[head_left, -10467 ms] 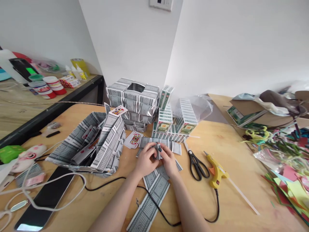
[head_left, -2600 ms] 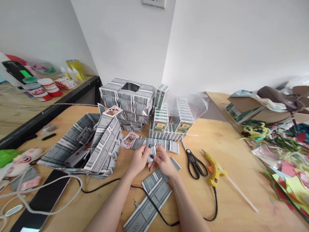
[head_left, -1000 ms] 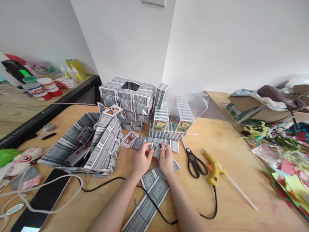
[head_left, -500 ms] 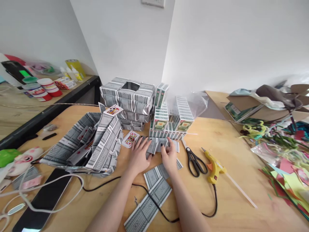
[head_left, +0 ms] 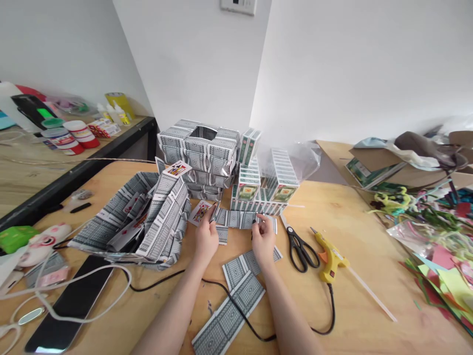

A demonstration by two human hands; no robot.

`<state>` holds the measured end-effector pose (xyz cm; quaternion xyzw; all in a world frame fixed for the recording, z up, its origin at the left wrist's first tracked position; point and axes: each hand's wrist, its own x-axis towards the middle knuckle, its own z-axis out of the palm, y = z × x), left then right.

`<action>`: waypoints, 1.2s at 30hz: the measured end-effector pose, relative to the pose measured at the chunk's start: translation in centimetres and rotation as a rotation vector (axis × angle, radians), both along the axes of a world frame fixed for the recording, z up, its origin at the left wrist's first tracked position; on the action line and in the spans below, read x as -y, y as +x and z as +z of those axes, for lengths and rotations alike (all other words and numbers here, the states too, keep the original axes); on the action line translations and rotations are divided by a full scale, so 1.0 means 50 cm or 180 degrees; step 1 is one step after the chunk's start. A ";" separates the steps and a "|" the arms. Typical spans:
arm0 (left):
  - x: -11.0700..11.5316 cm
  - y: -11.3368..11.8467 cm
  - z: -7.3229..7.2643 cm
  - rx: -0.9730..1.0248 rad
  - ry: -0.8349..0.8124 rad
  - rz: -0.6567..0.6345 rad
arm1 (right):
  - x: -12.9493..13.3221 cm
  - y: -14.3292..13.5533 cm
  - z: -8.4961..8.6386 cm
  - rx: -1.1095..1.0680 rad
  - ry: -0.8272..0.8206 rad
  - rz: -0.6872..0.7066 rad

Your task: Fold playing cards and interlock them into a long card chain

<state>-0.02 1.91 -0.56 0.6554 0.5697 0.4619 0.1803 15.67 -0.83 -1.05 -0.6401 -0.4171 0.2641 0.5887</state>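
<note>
A strip of joined playing cards, patterned grey backs up, stretches between my hands in front of the stacked card boxes. My left hand pinches its left end between thumb and finger. Curled closed, my right hand grips the strip toward its right end. A small card piece lies just under the strip, beside my left hand. Behind that hand a face-up court card rests on the table. Between my forearms are more joined card strips, crossed by a black cord.
Black scissors and a yellow glue gun lie to the right. An open card-covered box stands left, a closed one behind it. Green card boxes are stacked at the back. A phone lies front left under white cable.
My hands have gone from lying spread over the cards to pinching the strip. The left hand has moved left to the strip's end, uncovering the small card piece.
</note>
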 end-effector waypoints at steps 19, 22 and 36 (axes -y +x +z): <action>-0.005 -0.010 -0.012 -0.1067 0.0161 0.0636 | -0.004 0.003 -0.008 -0.0393 0.0099 0.0126; -0.004 -0.013 -0.011 -0.1123 0.0167 0.0669 | -0.005 0.000 -0.008 -0.0177 -0.0021 0.0380; -0.002 -0.014 0.002 -0.1401 0.0323 0.0602 | -0.005 -0.001 -0.010 -0.0252 -0.0100 0.0151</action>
